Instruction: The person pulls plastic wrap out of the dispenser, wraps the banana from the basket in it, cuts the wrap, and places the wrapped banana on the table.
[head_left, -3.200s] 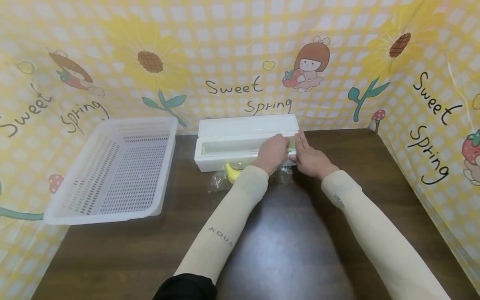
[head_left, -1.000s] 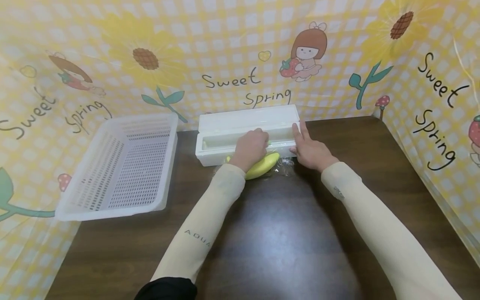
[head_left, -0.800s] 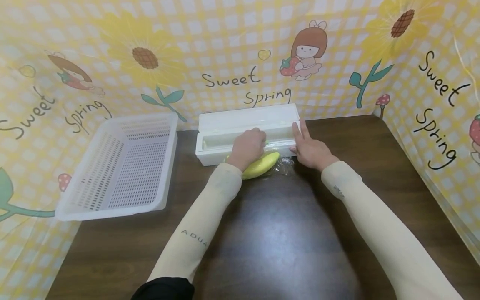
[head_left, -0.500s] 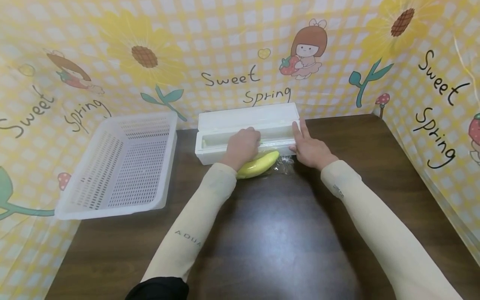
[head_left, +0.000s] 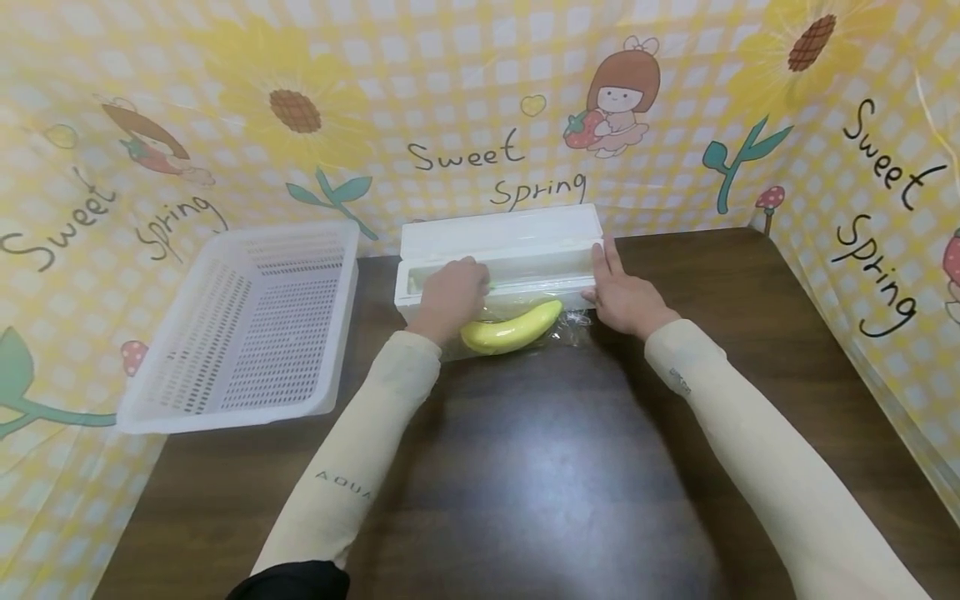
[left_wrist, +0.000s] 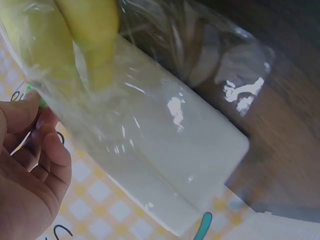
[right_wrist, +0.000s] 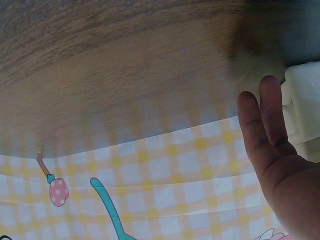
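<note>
Our left hand pinches a green piece at the front rim of the open white box, near the back edge of the worktop; our right hand touches its right end, fingers straight. The banana lies before it among clear film. We judge the film drawn out, its parting unfinished. A basket sits by the left edge; we have room toward the near edge and back-right corner.
</note>
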